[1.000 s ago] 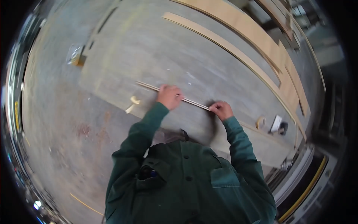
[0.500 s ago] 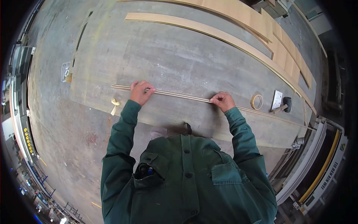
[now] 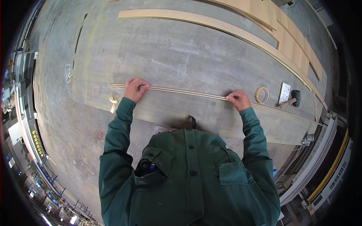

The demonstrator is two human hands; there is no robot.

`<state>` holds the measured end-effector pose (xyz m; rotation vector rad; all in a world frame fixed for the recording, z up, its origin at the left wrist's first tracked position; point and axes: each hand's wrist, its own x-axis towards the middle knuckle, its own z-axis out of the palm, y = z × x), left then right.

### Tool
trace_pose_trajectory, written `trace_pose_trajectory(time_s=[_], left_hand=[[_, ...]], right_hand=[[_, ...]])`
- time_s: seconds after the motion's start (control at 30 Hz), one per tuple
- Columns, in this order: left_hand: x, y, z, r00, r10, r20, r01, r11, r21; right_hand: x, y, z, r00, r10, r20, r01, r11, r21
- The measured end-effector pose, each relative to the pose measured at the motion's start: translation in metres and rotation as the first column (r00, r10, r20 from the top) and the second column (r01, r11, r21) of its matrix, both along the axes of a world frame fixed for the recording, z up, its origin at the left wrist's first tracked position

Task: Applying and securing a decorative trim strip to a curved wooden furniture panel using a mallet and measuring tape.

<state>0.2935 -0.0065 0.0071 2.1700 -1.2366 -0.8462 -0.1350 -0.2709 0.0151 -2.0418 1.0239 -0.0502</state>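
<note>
Wood strips (image 3: 188, 92): long, thin, pale; several lie side by side, exact no. too fine to count; run L to R across near part of grey work surface (image 3: 166, 49); flat or lifted a touch btw. hands, can't tell
Step in hand: prob. holding & lining up strips tog., judged from both hands set on same run, well apart
L hand (image 3: 136, 90): nr. L end of strips; fingers curl over top, thumb drawn in, pinching strips; short ends stick out L of hand
R hand (image 3: 238, 100): thumb & index fingertip pinch strips; rest of hand sits R of pinch, wrist on near side
Strips vs. grip: middle stretch spans btw. hands; R of R hand a longer tail runs on twd. R end of surface
Next move: calls for, in my judgement, even pressure at both pinches & edges kept flush; thin stock may bow or fan out if one hand slackens
Tape roll (image 3: 261, 95): yellowish ring, just beyond strips, nr. R hand, not touched
Mallet (image 3: 296, 98): blk. head, wooden handle, R of roll; white card (image 3: 284, 93) just beside it
Crumpled scrap (image 3: 113, 101): pale, nr. near edge of surface, just beside L sleeve
Long plank (image 3: 169, 14): pale wood, far side of surface, well apart from both hands
</note>
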Motion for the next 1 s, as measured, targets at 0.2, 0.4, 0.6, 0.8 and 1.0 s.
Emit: trace_pose_trajectory(time_s=[0.2,0.4,0.6,0.8,1.0], left_hand=[[-0.002,0.002,0.004,1.0,-0.025,0.009,0.025,1.0,-0.006],[-0.003,0.004,0.002,0.996,-0.062,0.066,0.065,0.997,-0.04],[-0.045,-0.018,0.004,0.956,-0.184,0.23,0.226,0.959,-0.174],[-0.085,-0.049,0.0,0.944,-0.217,0.248,0.291,0.902,-0.318],[-0.09,-0.055,0.002,0.946,-0.188,0.265,0.278,0.893,-0.355]], right_hand=[[-0.052,-0.02,0.009,0.999,-0.04,-0.022,0.04,0.999,-0.02],[-0.09,-0.033,0.012,0.988,-0.138,-0.066,0.137,0.99,-0.012],[-0.05,-0.009,0.018,0.982,-0.183,0.055,0.183,0.983,0.009],[0.04,0.042,0.018,0.979,0.036,0.199,0.013,0.972,-0.236],[0.063,0.054,0.01,0.982,0.095,0.161,-0.038,0.946,-0.323]])
